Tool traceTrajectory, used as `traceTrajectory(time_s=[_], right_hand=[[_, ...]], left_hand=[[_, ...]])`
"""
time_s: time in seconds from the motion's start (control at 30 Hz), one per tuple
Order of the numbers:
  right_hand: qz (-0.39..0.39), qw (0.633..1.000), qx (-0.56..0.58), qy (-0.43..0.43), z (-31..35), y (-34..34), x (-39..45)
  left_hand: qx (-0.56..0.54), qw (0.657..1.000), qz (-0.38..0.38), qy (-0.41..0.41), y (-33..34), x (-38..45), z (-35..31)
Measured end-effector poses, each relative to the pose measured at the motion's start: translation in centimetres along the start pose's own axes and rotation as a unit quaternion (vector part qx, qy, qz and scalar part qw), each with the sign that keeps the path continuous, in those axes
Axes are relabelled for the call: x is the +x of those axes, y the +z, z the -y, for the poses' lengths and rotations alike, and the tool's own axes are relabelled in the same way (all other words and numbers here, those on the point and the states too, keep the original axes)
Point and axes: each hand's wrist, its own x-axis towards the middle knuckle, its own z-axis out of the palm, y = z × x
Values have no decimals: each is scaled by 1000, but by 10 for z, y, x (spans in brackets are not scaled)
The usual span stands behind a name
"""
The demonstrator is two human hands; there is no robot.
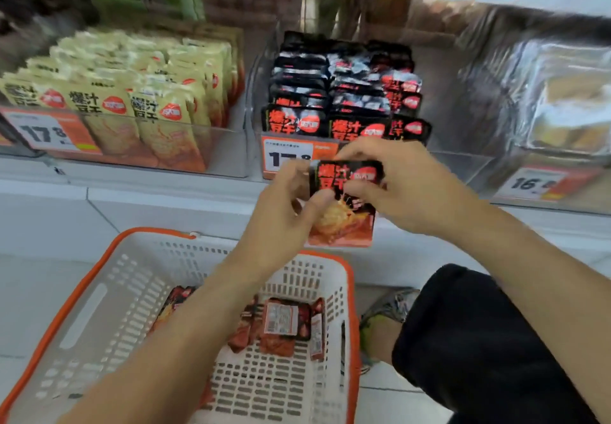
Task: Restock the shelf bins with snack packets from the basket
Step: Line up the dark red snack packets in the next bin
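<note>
The basket sits low at left with a few packets left in it. Above its far rim, the left hand pinches the black packet by its left edge; the right hand grips its top. Lift it upright over the clear front wall of the middle bin, label forward, and seat it in the sparse right-hand row

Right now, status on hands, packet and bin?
Left hand and right hand both pinching one black packet. Held below black-packet bin. More packets in basket. Path clear.
</note>
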Motion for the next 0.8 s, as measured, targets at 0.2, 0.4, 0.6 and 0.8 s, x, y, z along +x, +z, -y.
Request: traceTrajectory(time_s=[0.2, 0.4, 0.6, 0.8], right_hand=[[-311, 950, -32, -28, -21, -93, -7], [-172, 979, -61, 94, -89, -86, 21], [-33, 990, -44, 127, -108, -53, 41], [-278, 956, -89, 25, -85, -45, 27]], left_hand=[[321, 930, -87, 154, 4, 37, -21], [432, 893, -31, 123, 10, 40, 5], [429, 894, -23, 127, 8, 43, 2], [263, 917, -134, 268, -3, 11, 13]])
